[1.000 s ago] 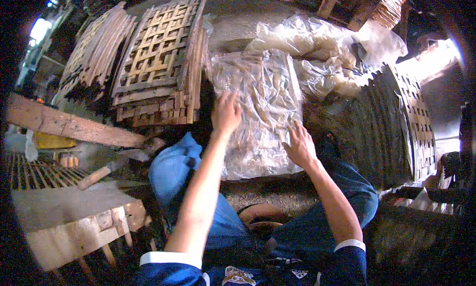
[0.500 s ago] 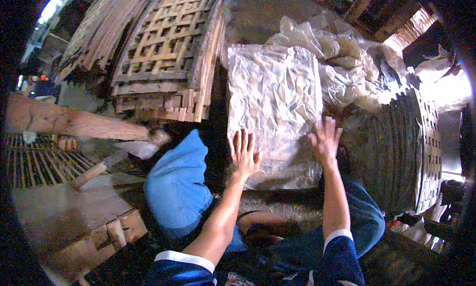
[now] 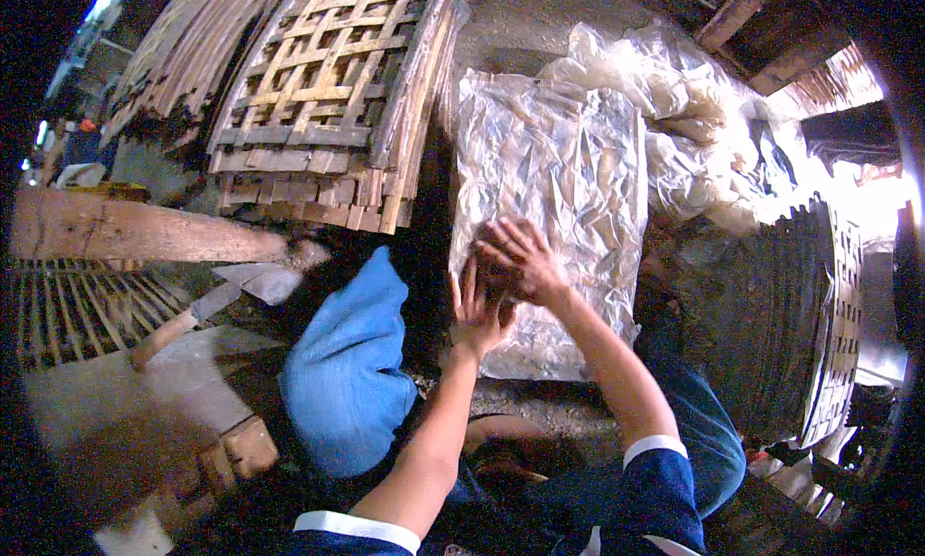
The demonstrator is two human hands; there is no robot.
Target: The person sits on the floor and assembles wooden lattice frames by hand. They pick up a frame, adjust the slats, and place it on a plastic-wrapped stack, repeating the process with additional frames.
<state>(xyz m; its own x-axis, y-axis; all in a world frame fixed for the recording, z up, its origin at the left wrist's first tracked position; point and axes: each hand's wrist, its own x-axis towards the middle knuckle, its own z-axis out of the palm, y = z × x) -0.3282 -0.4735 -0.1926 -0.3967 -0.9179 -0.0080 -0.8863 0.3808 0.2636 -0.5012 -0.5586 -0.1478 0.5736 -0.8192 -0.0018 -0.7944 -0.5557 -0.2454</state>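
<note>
On my feed, the bare left hand (image 3: 479, 317) lay at the left edge of a wrinkled, translucent, rectangular plastic sheet (image 3: 578, 190), with the bare right hand (image 3: 525, 265) spread just beside it. Stacked tan woven-slat panels (image 3: 318, 84) stood leftward; crumpled pale plastic film (image 3: 689, 166) lay rightward.

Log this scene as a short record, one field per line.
Centre: crinkled, translucent, rectangular plastic sheet
Left hand: at the sheet's left edge, fingers extended
Right hand: over the sheet's left part, fingers spread, motion-blurred; exact contact unclear
Hand spacing: close together, overlapping in view
Left side: stacked tan lattice panels of woven slats; thick brown wooden beam
Right side: dark, ridged upright stack
Beyond sheet, right: crumpled, pale translucent plastic
</note>
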